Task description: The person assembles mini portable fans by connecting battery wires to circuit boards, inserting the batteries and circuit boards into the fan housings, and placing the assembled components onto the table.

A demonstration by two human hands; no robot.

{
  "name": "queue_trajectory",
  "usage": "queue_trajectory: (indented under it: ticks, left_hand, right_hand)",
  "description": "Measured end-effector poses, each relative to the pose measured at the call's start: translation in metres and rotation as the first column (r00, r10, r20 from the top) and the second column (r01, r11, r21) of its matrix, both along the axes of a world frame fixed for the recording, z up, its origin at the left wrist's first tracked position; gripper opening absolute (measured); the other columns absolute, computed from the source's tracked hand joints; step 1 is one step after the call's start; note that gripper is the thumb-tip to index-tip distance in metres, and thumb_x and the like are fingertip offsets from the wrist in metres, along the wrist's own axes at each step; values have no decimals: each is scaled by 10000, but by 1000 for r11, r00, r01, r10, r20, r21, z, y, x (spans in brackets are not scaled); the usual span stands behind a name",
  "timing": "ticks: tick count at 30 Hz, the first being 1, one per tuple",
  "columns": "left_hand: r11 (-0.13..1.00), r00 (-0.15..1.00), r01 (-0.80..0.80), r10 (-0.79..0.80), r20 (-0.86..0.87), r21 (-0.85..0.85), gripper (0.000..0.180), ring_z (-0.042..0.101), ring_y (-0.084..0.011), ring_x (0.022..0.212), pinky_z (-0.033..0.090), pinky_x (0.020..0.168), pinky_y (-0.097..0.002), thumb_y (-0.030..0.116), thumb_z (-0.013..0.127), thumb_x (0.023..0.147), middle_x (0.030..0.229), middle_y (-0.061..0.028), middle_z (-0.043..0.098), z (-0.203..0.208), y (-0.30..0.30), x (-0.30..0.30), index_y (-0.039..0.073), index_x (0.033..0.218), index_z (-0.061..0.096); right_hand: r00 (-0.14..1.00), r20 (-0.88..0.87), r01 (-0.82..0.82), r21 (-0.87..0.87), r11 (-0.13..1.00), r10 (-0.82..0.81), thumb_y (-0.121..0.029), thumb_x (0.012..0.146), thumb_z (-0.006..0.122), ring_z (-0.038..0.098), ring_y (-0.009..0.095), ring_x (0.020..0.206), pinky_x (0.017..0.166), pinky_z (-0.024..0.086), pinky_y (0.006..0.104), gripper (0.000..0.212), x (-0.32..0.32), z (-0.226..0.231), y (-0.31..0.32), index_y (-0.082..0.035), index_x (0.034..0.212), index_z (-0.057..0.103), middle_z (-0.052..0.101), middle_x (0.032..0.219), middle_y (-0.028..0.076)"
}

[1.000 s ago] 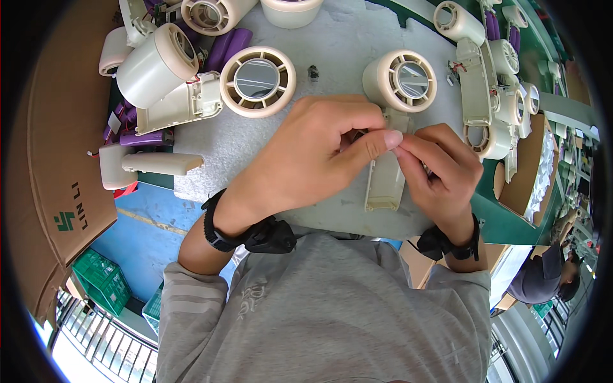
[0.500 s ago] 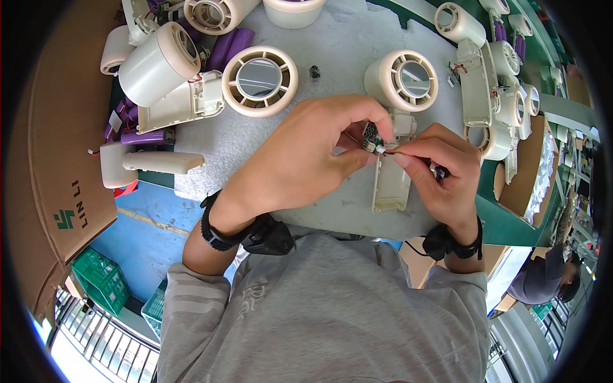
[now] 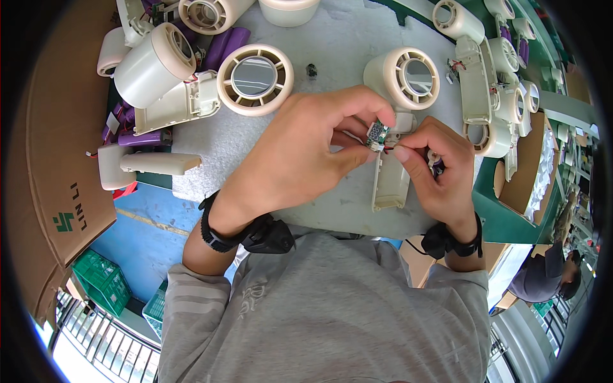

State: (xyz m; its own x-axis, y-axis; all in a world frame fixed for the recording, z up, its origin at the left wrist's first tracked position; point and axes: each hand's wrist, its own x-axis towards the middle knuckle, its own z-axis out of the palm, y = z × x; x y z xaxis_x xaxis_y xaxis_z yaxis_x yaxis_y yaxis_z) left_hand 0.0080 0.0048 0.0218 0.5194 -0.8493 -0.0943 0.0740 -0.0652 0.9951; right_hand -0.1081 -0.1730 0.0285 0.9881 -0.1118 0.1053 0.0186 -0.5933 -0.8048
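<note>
My left hand (image 3: 300, 150) pinches a small green circuit board (image 3: 377, 133) between thumb and fingers. Against its lower edge, my right hand (image 3: 440, 167) holds a thin red and black wire (image 3: 389, 149) at thumb and fingertip. A small dark, shiny item (image 3: 435, 163) shows within the curled fingers of that hand; its kind is unclear. Beneath both hands lies an open cream handle shell (image 3: 391, 184), partly hidden by them. At its far end stands a round cream fan head (image 3: 400, 78) with a spoked ring and a mirrored centre.
Another fan head (image 3: 255, 79) sits left of centre, near a small black part (image 3: 311, 70). Purple battery cells (image 3: 145, 138), shells and a cream cover (image 3: 161, 162) crowd the left. More fan bodies (image 3: 474, 80) line the right, beside an open carton (image 3: 527, 172). A large carton (image 3: 64, 140) stands far left.
The circuit board has turned so more of its face shows, and its lower edge meets the wire end. My right hand has shifted slightly left.
</note>
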Motion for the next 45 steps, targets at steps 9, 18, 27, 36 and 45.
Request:
queue_trajectory:
  ticks: [9,18,27,36,45]
  left_hand:
    - [1000,997,-13,15,82,-19,363,658,-138,908,560,839,-278,-155,665,757,1000,-56,642,-4,0,-2,0,1082,611]
    - [998,979,-15,26,203,-56,378,654,-152,890,562,801,-272,-163,646,731,964,-73,651,-5,-1,-1,13,1066,655]
    - [997,956,-24,44,292,-72,382,654,-160,830,558,739,-269,-134,639,715,938,-83,659,-7,-1,-1,30,1057,679]
    - [992,876,-26,82,475,-124,433,656,-202,753,520,648,-281,-122,642,683,874,-91,665,-8,-3,-2,61,1072,696]
    - [989,838,-55,119,533,-135,443,657,-205,733,517,628,-283,-117,650,678,863,-83,678,-6,-3,-3,69,1077,697]
  right_hand:
    - [998,69,-4,-8,1000,4,10,786,724,445,105,498,448,321,257,98,0,-2,1,1,795,626,545,674,51]
    - [994,-36,-107,-22,994,107,8,799,674,535,148,580,518,402,269,65,-1,2,-2,16,863,685,597,721,78]
    - [989,12,-146,20,989,145,-5,780,679,547,159,565,511,407,263,145,3,1,-1,19,922,698,626,739,93]
    - [975,-56,-213,34,976,215,-4,796,669,595,148,601,524,433,250,116,4,2,-9,36,904,687,628,720,91]
    - [987,-75,158,210,965,-145,86,792,691,628,78,688,527,444,188,215,-5,3,8,43,986,610,611,958,95]
